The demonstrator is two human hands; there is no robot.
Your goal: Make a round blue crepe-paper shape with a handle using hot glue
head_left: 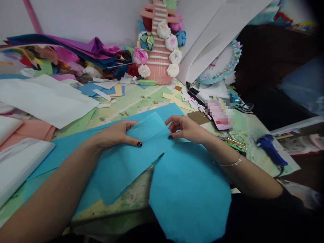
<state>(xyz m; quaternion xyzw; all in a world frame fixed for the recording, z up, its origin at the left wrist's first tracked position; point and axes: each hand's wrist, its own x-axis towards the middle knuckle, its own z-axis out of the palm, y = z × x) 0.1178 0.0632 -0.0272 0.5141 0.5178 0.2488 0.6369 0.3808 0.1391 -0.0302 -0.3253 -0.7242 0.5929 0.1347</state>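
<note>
A folded light-blue sheet of paper (126, 165) lies at the front of the table. My left hand (115, 135) grips its left side, thumb on top and the other fingers partly hidden behind it. At the sheet's right edge, my right hand (186, 128) has thumb and fingers curled in a pinch on the paper. A rounded blue paper piece (192, 189) with angular edges hangs below my right hand, over the table's front edge. Whether it joins the folded sheet is unclear. More blue paper (60, 152) lies flat underneath.
White paper (48, 98) and wrapped packs (27, 165) lie left. Behind stand a pink guitar-shaped craft with paper flowers (162, 50) and a round decorated board (220, 67). On the right are a phone (219, 114), gold-handled scissors (236, 141) and a blue glue gun (272, 152).
</note>
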